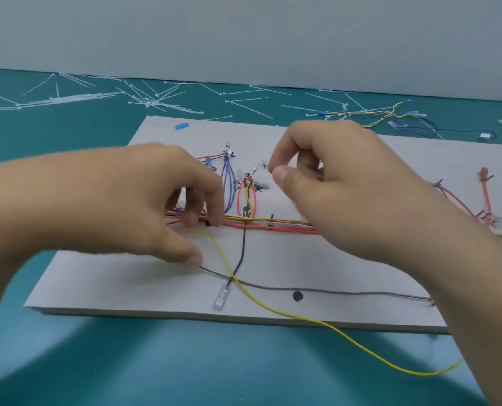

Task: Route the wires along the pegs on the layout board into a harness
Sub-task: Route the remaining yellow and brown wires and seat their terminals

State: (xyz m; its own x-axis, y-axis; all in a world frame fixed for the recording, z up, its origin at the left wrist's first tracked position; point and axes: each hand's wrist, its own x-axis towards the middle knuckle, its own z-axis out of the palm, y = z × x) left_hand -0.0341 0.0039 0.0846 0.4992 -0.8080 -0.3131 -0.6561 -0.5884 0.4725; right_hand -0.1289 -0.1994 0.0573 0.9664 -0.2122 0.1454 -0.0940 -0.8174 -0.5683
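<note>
Wire bundle (273,224) at layout board (288,259) centre is touched by left hand (144,200) fingertips, grasp indeterminate; its 3 o'clock end is hidden by right hand (331,186), pinched on something unresolved. Cable ties (153,101) are strewn at 12 o'clock.

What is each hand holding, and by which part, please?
Left hand: fingertips rest on the wire bundle, no clear grip. Right hand: pinched fingers, contents cannot be told.
</note>
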